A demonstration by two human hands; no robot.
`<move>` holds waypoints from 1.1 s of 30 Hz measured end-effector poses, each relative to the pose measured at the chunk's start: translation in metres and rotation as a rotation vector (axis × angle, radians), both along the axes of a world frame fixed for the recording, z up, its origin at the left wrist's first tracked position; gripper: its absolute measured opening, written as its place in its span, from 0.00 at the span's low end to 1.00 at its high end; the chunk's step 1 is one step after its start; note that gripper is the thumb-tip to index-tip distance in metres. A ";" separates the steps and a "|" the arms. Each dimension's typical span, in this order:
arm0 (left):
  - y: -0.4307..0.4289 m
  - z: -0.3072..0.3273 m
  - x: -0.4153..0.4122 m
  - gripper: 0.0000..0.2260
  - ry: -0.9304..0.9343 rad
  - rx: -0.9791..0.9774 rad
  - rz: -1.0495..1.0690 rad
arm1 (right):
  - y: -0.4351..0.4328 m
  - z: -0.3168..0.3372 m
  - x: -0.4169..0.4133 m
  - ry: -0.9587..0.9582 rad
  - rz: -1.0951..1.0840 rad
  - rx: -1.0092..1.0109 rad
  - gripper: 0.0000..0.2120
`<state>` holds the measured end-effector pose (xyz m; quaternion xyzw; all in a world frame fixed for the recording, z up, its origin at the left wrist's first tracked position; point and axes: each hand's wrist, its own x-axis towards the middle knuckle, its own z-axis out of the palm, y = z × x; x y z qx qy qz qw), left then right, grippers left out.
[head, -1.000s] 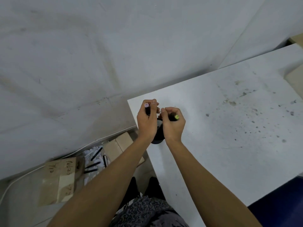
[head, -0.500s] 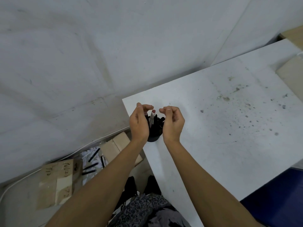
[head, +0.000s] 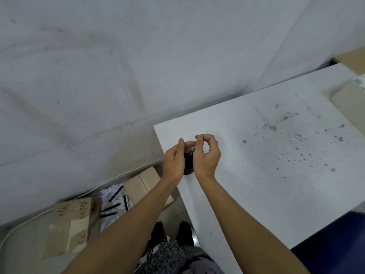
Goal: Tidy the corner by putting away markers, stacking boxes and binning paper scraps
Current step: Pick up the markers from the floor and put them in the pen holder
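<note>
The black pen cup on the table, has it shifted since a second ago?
No. The black pen cup stands by the same near-left corner of the white table; only the camera view shifted.

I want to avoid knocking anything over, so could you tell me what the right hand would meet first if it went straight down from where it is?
Most likely the black holder just beneath the right hand near the table corner, though depth is unclear here.

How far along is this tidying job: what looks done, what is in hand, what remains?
Done: some markers seem to sit in the black holder on the table. In hand: both hands, left and right, hover over it. Left: floor markers, paper scraps and boxes unstacked.
</note>
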<state>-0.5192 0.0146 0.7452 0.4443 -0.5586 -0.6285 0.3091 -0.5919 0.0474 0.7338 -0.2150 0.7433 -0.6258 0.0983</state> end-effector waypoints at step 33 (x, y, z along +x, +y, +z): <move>-0.009 -0.012 0.325 0.07 -0.018 -0.080 0.383 | -0.012 -0.007 0.285 -0.149 0.590 0.070 0.04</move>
